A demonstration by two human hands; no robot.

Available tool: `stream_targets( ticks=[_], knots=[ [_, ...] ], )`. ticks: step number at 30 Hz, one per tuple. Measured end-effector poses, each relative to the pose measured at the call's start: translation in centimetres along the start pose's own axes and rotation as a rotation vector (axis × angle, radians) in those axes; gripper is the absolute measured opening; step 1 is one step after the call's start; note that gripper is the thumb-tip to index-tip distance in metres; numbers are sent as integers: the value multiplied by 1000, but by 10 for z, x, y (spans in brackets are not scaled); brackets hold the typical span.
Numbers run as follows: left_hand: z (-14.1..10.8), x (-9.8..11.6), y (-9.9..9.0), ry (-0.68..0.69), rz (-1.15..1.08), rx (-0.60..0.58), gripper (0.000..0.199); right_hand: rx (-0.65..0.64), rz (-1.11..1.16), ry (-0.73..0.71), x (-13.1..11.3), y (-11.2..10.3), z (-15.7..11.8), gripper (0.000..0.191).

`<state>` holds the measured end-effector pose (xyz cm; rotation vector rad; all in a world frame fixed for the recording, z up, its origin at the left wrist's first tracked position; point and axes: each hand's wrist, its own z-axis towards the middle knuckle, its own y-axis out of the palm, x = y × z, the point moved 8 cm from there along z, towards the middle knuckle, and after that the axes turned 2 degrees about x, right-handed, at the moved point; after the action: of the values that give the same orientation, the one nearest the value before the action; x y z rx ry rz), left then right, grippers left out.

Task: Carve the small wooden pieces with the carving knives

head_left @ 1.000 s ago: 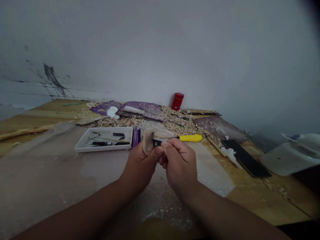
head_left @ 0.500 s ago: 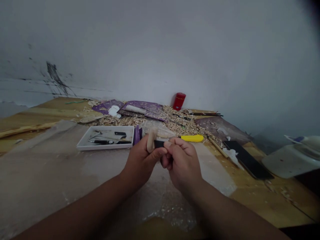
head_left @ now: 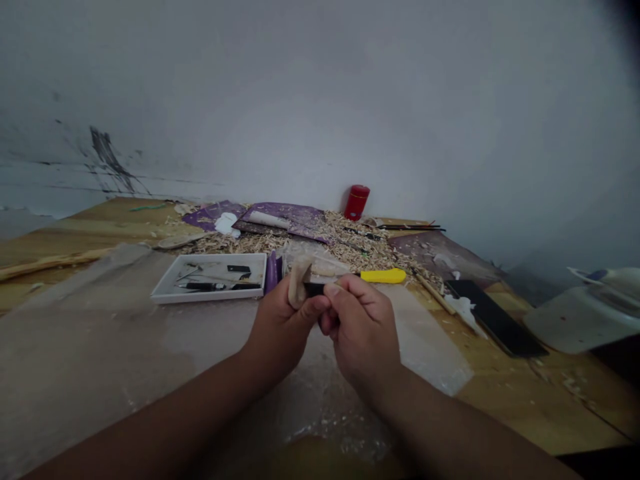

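Left fingers (head_left: 314,307) grip a pale piece (head_left: 298,288); right fingers (head_left: 344,300) a black tool (head_left: 315,289); shavings (head_left: 353,252) litter the table (head_left: 555,410) below a grey wall (head_left: 320,100).

"Where's the wood (head_left: 300,285)?"
"In the left hand (head_left: 276,327), before the chips (head_left: 361,252)."
"And the box (head_left: 200,297)?"
"Left of it, on the tabletop (head_left: 555,417), tools (head_left: 203,287) inside."
"What's right?"
"The phone (head_left: 493,317), then the tub (head_left: 563,327). The can (head_left: 357,203)'s behind, by the wall (head_left: 320,100)."

Dim, greyish light leaves the wall (head_left: 300,120) beyond the fingers (head_left: 343,301) palest; plastic sheeting (head_left: 345,423) below them glints; details look soft.
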<state>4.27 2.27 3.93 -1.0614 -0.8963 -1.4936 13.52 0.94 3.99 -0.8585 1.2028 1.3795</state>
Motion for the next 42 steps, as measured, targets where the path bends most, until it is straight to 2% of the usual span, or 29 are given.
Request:
stream_targets(
  ticks=[8, 13, 21, 27, 30, 38, 42],
  knots=[
    [-2, -4, -1, -35, -1, 34, 28, 3, -50, -56, -6, 0, -1, 28],
    [-3, -2, 3, -57, -36, 14, 28, 30, -111, -84, -10, -1, -2, 28],
    [-6, -7, 1, -126, -7, 65, 32, 45, -167, -114, -9, -2, -3, 28],
    [-5, -13, 3, -193, -19, 24, 35, 43, -159, -149, -10, -1, -3, 29],
    [-3, -12, 3, -184, -69, 7, 34, 30, -146, -156, -10, -1, -2, 29],
    [2, -4, 0, -41, -35, -37, 27, -55, 30, 13, 6, 1, 6, 29],
    [2, 2, 2, 6, -34, -64, 24, -55, 163, 116, 12, 3, 7, 28]
  ],
)
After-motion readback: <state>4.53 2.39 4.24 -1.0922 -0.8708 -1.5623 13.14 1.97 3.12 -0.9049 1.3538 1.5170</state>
